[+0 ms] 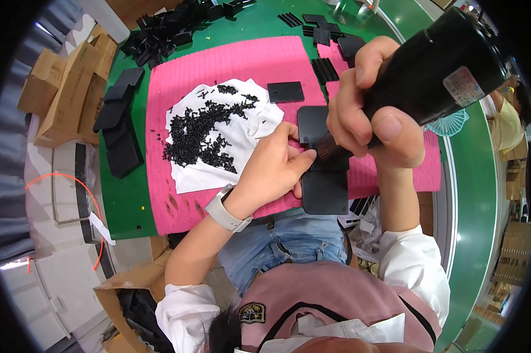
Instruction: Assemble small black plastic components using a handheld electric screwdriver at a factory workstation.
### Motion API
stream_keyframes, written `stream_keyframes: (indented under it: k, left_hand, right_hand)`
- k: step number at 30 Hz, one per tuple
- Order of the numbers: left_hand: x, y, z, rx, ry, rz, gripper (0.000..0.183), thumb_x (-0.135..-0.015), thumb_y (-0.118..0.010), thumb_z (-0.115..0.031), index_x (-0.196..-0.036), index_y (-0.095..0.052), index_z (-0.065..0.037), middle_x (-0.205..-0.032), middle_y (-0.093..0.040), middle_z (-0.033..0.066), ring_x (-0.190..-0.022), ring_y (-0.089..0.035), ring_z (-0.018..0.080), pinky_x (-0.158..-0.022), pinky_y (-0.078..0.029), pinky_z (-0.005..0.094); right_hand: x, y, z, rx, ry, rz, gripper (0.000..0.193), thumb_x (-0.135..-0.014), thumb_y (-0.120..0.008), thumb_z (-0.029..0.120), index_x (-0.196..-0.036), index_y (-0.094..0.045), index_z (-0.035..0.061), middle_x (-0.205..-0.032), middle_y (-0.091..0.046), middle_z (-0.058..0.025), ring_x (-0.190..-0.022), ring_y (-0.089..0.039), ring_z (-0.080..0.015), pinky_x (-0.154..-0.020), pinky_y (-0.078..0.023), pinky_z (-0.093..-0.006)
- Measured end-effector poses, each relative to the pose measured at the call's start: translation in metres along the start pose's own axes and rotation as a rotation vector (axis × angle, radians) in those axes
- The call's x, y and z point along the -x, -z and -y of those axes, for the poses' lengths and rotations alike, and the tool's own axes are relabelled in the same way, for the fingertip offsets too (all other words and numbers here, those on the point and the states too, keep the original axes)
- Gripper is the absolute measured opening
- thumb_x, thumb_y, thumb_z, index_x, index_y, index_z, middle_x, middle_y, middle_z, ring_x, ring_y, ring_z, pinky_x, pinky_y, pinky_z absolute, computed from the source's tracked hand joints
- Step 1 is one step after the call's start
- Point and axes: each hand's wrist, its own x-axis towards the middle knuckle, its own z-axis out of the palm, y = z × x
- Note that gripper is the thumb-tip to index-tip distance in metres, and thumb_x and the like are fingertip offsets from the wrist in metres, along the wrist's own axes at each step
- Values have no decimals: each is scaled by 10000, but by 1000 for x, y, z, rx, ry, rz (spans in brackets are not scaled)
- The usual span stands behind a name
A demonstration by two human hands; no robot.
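Observation:
My right hand point(371, 112) grips a black electric screwdriver point(436, 65) held upright, its tip down at a flat black plastic part point(324, 176) on the pink mat point(218, 65). My left hand point(274, 167) rests on the left edge of that part, fingertips pinched close to the screwdriver tip; whether a screw sits between them I cannot tell. A white cloth point(242, 129) just left of my left hand carries a heap of several small black screws point(204, 132). A square black plate point(285, 92) lies beyond it.
Stacks of black plastic parts point(121, 126) line the left of the green table point(124, 200); a pile of more parts point(165, 29) lies at the far side. Cardboard boxes point(71, 88) stand left of the table. Another person's arm point(503, 112) shows at right.

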Motion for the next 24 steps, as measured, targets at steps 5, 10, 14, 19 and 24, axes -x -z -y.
stream_keyframes:
  k: [5,10,14,19,24]
  left_hand:
    - [-3,-1,5,4,-40,-1,270,-838,-582,-82,-977,-423,86,-549,-591,128,-416,-580,180,-403,-421,292]
    - [0,1,10,-18,-32,4,259,-835,-576,-83,-958,-427,89,-531,-584,125,-404,-576,180,-381,-412,295]
    - [-5,1,9,-52,-94,-21,254,-831,-573,-87,-948,-430,87,-532,-587,124,-405,-578,180,-394,-421,296]
    - [0,-1,11,-35,-102,-14,244,-828,-569,-104,-934,-439,72,-531,-588,116,-409,-580,184,-428,-436,295]
    - [0,-2,11,-58,-77,-45,253,-826,-569,-122,-936,-444,69,-539,-590,112,-414,-583,183,-452,-447,295]
  right_hand:
    - [-9,-1,0,51,13,323,496,-699,-772,148,-1002,-402,19,-568,-466,-44,-418,-410,-85,-374,-329,-209]
    - [-16,-9,0,0,-59,491,411,-671,-813,155,-877,-489,7,-543,-488,-29,-400,-442,-93,-357,-349,-213]
    - [-20,-2,-4,-59,-29,690,363,-692,-806,183,-859,-537,3,-534,-493,-23,-390,-464,-113,-351,-380,-225]
    - [-18,6,-18,-108,228,723,505,-623,-818,313,-880,-541,-21,-564,-496,21,-435,-446,-41,-414,-346,-161]
    - [-25,11,-10,-168,1,714,566,-693,-810,269,-1067,-458,32,-559,-508,-47,-386,-457,-128,-348,-376,-242]
